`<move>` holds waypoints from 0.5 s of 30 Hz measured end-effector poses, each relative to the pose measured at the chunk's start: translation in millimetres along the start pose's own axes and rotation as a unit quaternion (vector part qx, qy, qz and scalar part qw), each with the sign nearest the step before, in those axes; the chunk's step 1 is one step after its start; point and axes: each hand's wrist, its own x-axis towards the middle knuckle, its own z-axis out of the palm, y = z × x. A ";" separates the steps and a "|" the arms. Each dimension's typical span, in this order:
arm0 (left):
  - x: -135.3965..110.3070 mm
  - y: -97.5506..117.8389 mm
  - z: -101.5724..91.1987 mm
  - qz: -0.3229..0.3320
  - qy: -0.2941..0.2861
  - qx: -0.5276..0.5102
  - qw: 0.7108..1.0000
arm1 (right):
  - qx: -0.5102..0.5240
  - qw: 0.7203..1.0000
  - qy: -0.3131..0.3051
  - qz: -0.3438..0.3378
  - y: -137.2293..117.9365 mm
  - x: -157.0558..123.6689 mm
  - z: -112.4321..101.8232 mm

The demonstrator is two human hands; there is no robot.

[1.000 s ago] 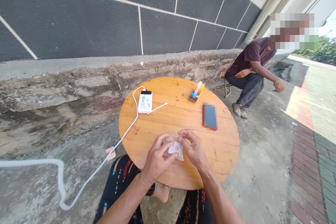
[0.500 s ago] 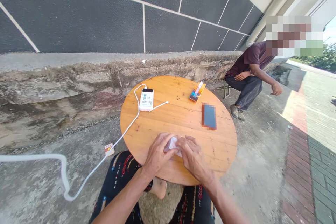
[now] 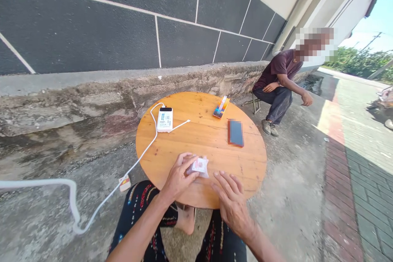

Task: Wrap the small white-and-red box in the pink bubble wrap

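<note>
My left hand (image 3: 179, 176) pinches a small clear plastic packet (image 3: 199, 166) with a red and white label, holding it on the near part of the round wooden table (image 3: 245, 163). My right hand (image 3: 233, 200) lies flat beside it with fingers stretched out, holding nothing, its fingertips just short of the packet.
On the table lie a white power bank (image 3: 165, 119) with a white cable (image 3: 144, 153) trailing off the left side, a colourful flat box (image 3: 221, 107) and a blurred phone (image 3: 235, 132). Another person (image 3: 278, 86) sits on a stool at the far right. A concrete ledge (image 3: 92, 90) runs behind.
My right hand has let go of the packet and pulled back toward me, opening flat. My left hand keeps the packet. The view has shifted a little to the right.
</note>
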 end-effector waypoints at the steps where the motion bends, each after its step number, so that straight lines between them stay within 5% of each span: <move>1: -0.8 0.3 0.8 -0.001 0.004 0.003 1.000 | 0.010 0.998 0.022 0.050 -3.6 -8.2 3.2; 4: -5.3 3.0 2.6 -0.004 0.018 0.019 1.000 | 0.051 0.978 0.077 0.187 -15.8 -27.3 18.4; 7: -10.8 4.8 1.5 -0.002 0.013 0.051 0.999 | 0.078 0.958 0.109 0.254 -26.5 -38.2 33.6; 15: 6.6 1.1 -12.7 0.037 -0.071 0.094 0.992 | 0.062 0.965 0.105 0.232 -29.2 -47.1 46.4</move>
